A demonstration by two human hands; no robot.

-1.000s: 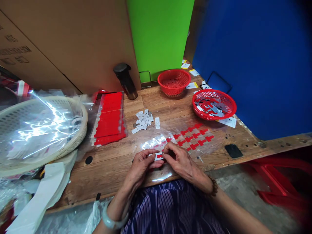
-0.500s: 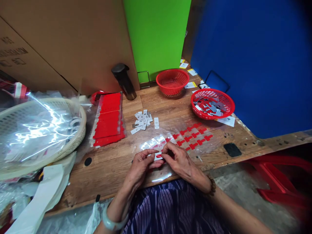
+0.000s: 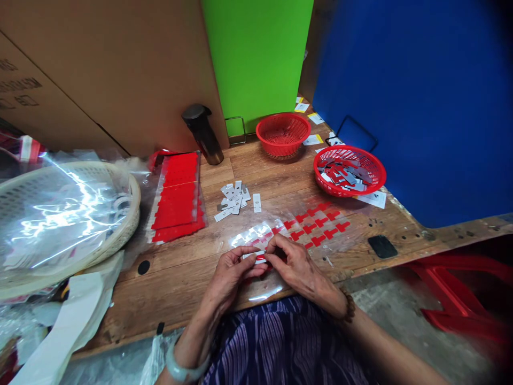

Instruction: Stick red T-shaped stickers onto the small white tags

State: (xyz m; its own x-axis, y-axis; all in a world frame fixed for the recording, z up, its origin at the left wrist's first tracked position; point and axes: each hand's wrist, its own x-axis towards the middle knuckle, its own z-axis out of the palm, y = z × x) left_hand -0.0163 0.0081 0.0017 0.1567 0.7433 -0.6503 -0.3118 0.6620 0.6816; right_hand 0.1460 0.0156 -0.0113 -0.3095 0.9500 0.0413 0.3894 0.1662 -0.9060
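My left hand (image 3: 231,271) and my right hand (image 3: 294,264) meet at the near edge of the wooden table (image 3: 180,278). Together they pinch a small white tag (image 3: 258,256) with a red sticker on it. Just beyond my fingers lies a clear film sheet (image 3: 256,233) carrying rows of red T-shaped stickers (image 3: 318,224). A small heap of loose white tags (image 3: 234,197) lies farther back, at the table's middle.
A red basket (image 3: 350,171) with finished tags stands at the right, an empty red basket (image 3: 284,133) behind it. Red sticker sheets in plastic (image 3: 178,195) lie left of centre. A cream basket under plastic (image 3: 64,214) fills the left. A black flask (image 3: 202,133) stands by cardboard boxes.
Both hands stay together on the small tag, with only slight finger movement. The view has shifted a little.
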